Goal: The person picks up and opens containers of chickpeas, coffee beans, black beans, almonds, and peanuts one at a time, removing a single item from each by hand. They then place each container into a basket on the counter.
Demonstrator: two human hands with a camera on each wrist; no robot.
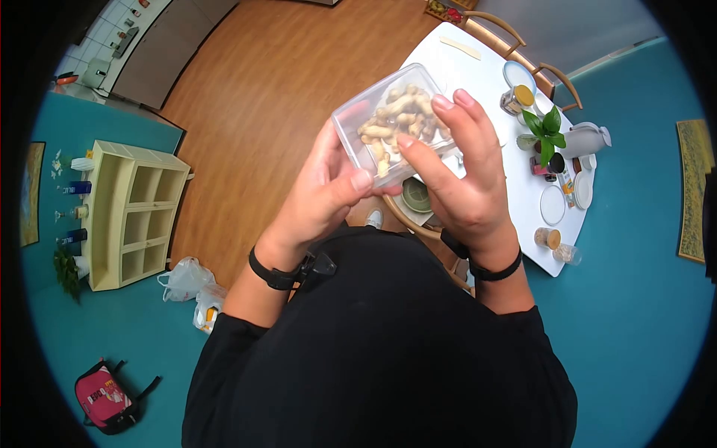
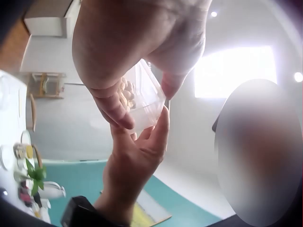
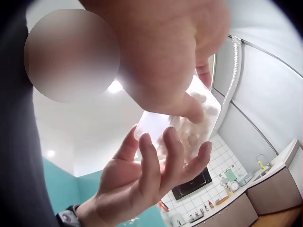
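Observation:
A clear plastic container (image 1: 366, 112) with several unshelled peanuts (image 1: 403, 119) is held up in front of the body, tilted. My left hand (image 1: 317, 183) grips its near-left side, thumb over the near edge and fingers beneath. Over its right side lies my right hand (image 1: 474, 172), fingers extended, one fingertip in front of the peanuts. In the right wrist view, the left hand (image 3: 142, 175) supports the container (image 3: 154, 125) from below. The left wrist view shows the right hand (image 2: 135, 163) at the container's lower end; whether that fingertip touches peanuts or plastic, I cannot tell.
Below to the right is a white table (image 1: 478, 75) with jars, a potted plant (image 1: 545, 134), a grey jug (image 1: 586, 140) and plates. Chairs stand around it. A green bowl (image 1: 416, 194) is near the body. Left are a cream shelf (image 1: 112, 224), plastic bags (image 1: 187, 280) and a backpack (image 1: 104, 396).

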